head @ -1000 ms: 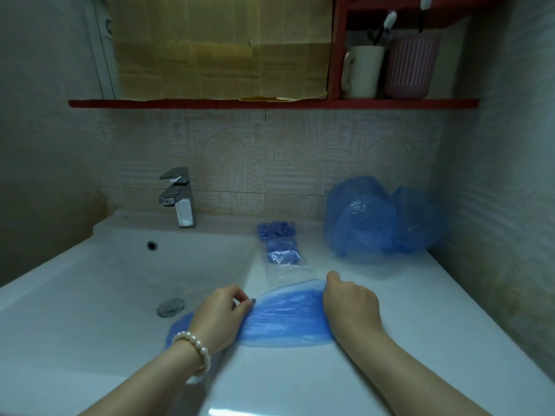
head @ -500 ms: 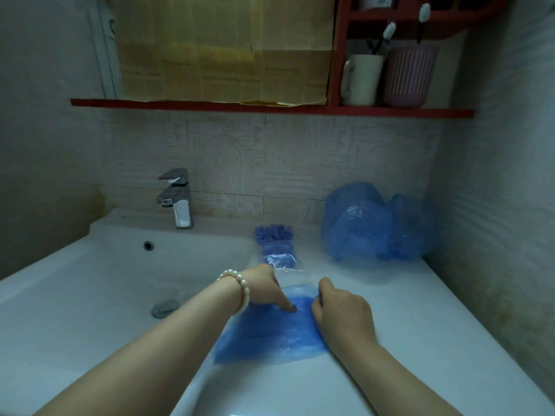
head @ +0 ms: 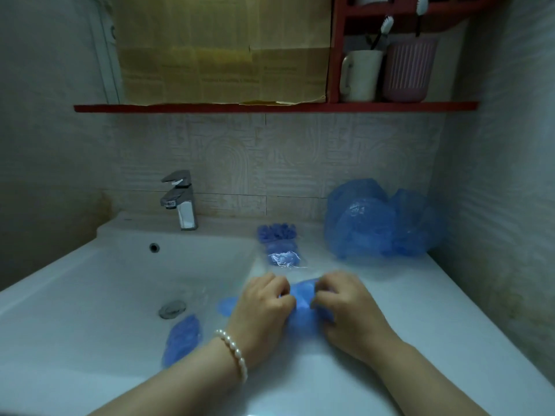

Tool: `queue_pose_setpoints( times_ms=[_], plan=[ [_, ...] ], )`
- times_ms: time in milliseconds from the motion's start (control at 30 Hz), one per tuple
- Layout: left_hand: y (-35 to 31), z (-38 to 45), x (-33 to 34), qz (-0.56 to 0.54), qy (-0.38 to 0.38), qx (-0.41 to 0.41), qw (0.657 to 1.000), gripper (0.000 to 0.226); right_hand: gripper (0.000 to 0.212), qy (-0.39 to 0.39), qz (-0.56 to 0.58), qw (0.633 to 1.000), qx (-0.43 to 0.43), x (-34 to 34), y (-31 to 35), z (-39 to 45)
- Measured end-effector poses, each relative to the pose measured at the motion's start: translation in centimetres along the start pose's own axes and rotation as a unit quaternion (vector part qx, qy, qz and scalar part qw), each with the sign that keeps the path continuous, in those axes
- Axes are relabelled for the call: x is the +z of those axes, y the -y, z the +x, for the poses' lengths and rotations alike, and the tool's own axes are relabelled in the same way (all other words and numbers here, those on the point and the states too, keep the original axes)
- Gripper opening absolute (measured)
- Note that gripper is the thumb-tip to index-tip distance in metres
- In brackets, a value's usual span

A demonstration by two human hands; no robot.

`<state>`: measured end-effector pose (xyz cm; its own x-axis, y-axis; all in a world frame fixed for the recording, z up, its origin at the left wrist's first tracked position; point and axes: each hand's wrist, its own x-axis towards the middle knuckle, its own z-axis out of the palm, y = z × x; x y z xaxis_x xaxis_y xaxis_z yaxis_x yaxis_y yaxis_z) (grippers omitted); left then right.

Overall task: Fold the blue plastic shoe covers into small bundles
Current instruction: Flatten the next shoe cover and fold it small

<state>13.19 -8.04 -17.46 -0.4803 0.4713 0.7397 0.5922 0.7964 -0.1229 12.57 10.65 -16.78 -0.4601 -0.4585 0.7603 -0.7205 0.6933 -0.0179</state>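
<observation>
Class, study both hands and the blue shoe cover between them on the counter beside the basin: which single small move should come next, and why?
Probably one more fold inward. The left hand and right hand both pinch the shoe cover on the white counter, already gathered narrow between them, but blue plastic still spreads out under the hands, so it looks not yet a tight bundle.

Just right of the sink (head: 90,295), both hands pinch a crumpled blue shoe cover (head: 301,298) on the tabletop (head: 435,325): left hand (head: 264,307), right hand (head: 345,307). Behind lies a heap of shoe covers (head: 375,226).
</observation>
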Motion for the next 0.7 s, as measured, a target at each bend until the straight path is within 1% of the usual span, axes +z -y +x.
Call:
queue_pose_setpoints(
  times_ms=[33, 67, 100, 133, 167, 200, 233, 267, 333, 400, 467, 533, 600, 700],
  plan=[
    [0.0, -1.0, 0.1, -0.022, 0.05, -0.019, 0.998, 0.013, 0.017, 0.049, 0.024, 0.998, 0.01, 0.2, -0.2, -0.3],
    [0.0, -1.6, 0.0, -0.058, 0.086, -0.043, 0.994, 0.015, 0.017, 0.09, 0.053, 0.994, 0.044, 0.3, -0.3, -0.5],
    [0.1, -2.1, -0.5, -0.103, 0.113, -0.073, 0.986, 0.017, 0.017, 0.124, 0.102, 0.982, 0.1, 0.1, -0.5, -0.8],
    [0.0, -2.4, -1.1, -0.151, 0.126, -0.105, 0.975, 0.017, 0.016, 0.149, 0.172, 0.961, 0.16, -0.1, -0.9, -1.0],
    [0.0, -2.6, -1.6, -0.189, 0.131, -0.139, 0.963, 0.022, 0.018, 0.169, 0.246, 0.93, 0.216, -0.6, -1.2, -1.0],
    [0.1, -2.6, -2.0, -0.22, 0.143, -0.17, 0.95, 0.031, 0.022, 0.185, 0.312, 0.897, 0.253, -1.1, -1.5, -1.0],
    [0.1, -2.6, -2.4, -0.242, 0.156, -0.199, 0.937, 0.04, 0.026, 0.197, 0.353, 0.872, 0.278, -1.7, -1.9, -1.0],
    [0.3, -2.5, -2.6, -0.257, 0.167, -0.226, 0.925, 0.046, 0.028, 0.206, 0.376, 0.854, 0.295, -2.1, -2.2, -1.0],
    [0.5, -2.0, -2.7, -0.282, 0.177, -0.272, 0.903, 0.05, 0.03, 0.217, 0.382, 0.839, 0.321, -2.8, -2.1, -0.8],
    [0.4, -1.6, -2.5, -0.275, 0.184, -0.302, 0.894, 0.05, 0.035, 0.22, 0.354, 0.837, 0.355, -2.6, -1.7, -0.6],
    [0.1, -1.1, -2.2, -0.241, 0.188, -0.33, 0.893, 0.053, 0.037, 0.197, 0.32, 0.839, 0.394, -2.1, -1.3, -0.3],
    [0.1, -0.9, -1.8, -0.208, 0.19, -0.356, 0.891, 0.057, 0.037, 0.165, 0.288, 0.847, 0.415, -1.6, -0.9, 0.0],
    [0.3, -0.8, -1.6, -0.176, 0.202, -0.364, 0.892, 0.053, 0.034, 0.148, 0.259, 0.852, 0.431, -1.2, -0.6, 0.1],
    [0.6, -0.5, -1.9, -0.129, 0.226, -0.362, 0.895, 0.044, 0.027, 0.15, 0.236, 0.848, 0.451, -1.3, -0.5, 0.3]
  ],
)
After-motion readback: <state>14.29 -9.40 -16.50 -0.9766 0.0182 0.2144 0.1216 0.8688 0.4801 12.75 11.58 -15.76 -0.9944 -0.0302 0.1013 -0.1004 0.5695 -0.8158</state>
